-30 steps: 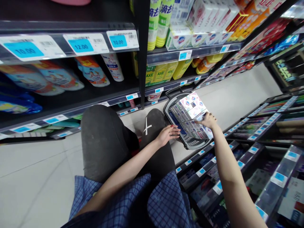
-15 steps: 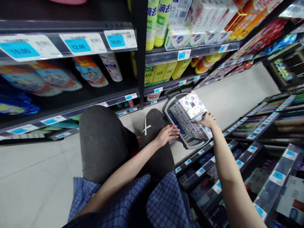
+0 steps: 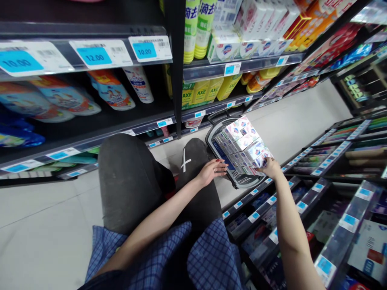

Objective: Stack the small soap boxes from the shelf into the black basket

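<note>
Right fingers (image 3: 267,162) half-curled against stacked boxes (image 3: 242,137), grip unclear; left fingers (image 3: 221,165) loosely extended, empty; AXE-lettered bottles (image 3: 200,93) beyond

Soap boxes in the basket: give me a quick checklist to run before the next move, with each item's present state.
1. Right hand at the soap boxes: ok, its fingers are at the end of the stack nearest it.
2. Firm grip by that hand: cannot tell, its hold is partly hidden.
3. Left hand free: ok, fingers spread, holding nothing, beside the basket.
4. Left hand off the basket: cannot tell, its fingertips overlap the near side in view.
5. Basket on the floor: ok, in the aisle between shelves.
6. Every box within the basket's rim: cannot tell from this angle.
</note>
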Action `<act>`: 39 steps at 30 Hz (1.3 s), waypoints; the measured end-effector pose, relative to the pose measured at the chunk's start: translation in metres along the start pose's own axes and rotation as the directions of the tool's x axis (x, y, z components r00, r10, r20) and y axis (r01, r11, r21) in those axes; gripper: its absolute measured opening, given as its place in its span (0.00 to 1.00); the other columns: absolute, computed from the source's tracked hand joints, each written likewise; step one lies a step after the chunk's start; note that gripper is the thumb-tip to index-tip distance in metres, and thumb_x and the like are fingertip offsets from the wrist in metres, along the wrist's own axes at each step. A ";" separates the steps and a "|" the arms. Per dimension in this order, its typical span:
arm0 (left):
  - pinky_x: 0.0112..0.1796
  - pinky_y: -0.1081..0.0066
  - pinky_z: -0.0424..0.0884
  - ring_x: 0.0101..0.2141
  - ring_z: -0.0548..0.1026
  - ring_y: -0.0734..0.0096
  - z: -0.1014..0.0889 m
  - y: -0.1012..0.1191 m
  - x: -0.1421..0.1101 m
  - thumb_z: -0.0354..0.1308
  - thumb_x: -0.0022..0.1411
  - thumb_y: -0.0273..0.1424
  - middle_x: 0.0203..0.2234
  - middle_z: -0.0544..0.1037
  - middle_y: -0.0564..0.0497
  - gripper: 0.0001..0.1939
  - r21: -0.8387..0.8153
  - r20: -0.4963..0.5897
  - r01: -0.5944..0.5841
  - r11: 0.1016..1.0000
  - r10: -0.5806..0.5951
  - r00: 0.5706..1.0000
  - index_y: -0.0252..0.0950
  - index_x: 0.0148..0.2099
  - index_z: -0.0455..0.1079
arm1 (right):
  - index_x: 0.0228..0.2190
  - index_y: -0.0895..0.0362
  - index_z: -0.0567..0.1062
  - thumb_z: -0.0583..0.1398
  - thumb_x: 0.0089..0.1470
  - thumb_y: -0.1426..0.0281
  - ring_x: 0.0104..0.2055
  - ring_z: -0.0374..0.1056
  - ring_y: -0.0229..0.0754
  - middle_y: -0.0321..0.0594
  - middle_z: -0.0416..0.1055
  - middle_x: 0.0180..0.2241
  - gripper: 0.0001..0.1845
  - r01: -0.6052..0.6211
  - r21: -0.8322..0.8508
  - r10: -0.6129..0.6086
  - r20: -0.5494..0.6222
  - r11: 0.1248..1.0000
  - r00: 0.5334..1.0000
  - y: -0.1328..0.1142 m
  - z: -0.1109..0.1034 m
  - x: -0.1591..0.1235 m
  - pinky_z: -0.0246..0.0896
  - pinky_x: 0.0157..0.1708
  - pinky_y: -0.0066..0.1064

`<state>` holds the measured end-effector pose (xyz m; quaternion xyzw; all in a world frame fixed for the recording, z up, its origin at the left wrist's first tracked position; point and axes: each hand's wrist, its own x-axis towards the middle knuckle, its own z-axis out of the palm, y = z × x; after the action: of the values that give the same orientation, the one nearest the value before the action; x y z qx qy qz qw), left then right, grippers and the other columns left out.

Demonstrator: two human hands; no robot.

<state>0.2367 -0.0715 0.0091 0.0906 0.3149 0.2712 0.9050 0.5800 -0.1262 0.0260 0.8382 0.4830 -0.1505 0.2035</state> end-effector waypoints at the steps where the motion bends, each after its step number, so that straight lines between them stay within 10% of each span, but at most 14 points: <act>1: 0.42 0.60 0.75 0.35 0.79 0.65 0.000 0.000 0.000 0.53 0.67 0.28 0.37 0.80 0.39 0.09 0.002 0.001 0.000 1.000 0.000 1.000 0.29 0.44 0.72 | 0.58 0.68 0.62 0.68 0.44 0.55 0.57 0.65 0.61 0.65 0.65 0.55 0.46 0.024 0.011 -0.024 -0.013 1.000 1.000 0.000 0.002 -0.001 0.61 0.54 0.45; 25: 0.38 0.62 0.72 0.33 0.77 0.66 -0.001 -0.012 0.000 0.67 0.54 0.36 0.35 0.79 0.42 0.17 0.011 -0.009 -0.030 0.999 0.030 1.000 0.32 0.41 0.70 | 0.54 0.54 0.65 0.61 0.46 0.51 0.55 0.67 0.66 0.60 0.68 0.54 0.36 0.119 0.263 -0.018 -0.355 0.958 0.935 0.006 -0.010 -0.016 0.62 0.53 0.56; 28: 0.39 0.62 0.71 0.34 0.76 0.66 -0.007 -0.021 0.013 0.71 0.46 0.42 0.36 0.78 0.43 0.25 0.031 0.004 -0.051 0.998 0.051 0.999 0.33 0.41 0.70 | 0.52 0.51 0.65 0.57 0.47 0.49 0.52 0.70 0.62 0.55 0.70 0.51 0.33 0.291 0.358 -0.088 -0.489 0.887 0.868 -0.011 -0.066 -0.008 0.65 0.52 0.54; 34: 0.34 0.63 0.66 0.28 0.74 0.66 -0.025 -0.030 0.031 0.72 0.33 0.51 0.30 0.75 0.48 0.27 0.285 -0.068 -0.049 0.957 0.071 0.995 0.42 0.32 0.69 | 0.44 0.52 0.70 0.54 0.53 0.51 0.40 0.74 0.51 0.45 0.76 0.37 0.23 0.580 0.365 -0.288 -0.605 0.728 0.742 -0.106 -0.260 -0.010 0.69 0.45 0.42; 39: 0.32 0.66 0.62 0.29 0.71 0.67 -0.054 0.023 0.000 0.66 0.36 0.54 0.32 0.76 0.49 0.28 0.590 -0.128 -0.077 0.804 0.187 0.974 0.42 0.35 0.68 | 0.44 0.58 0.72 0.55 0.59 0.60 0.44 0.73 0.52 0.49 0.76 0.38 0.17 0.519 0.129 -0.344 -0.611 0.845 0.712 -0.195 -0.369 0.022 0.65 0.46 0.38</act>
<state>0.1933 -0.0526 -0.0258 0.3595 0.4557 0.2315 0.7807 0.4409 0.1574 0.2998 0.7262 0.6775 -0.0082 -0.1165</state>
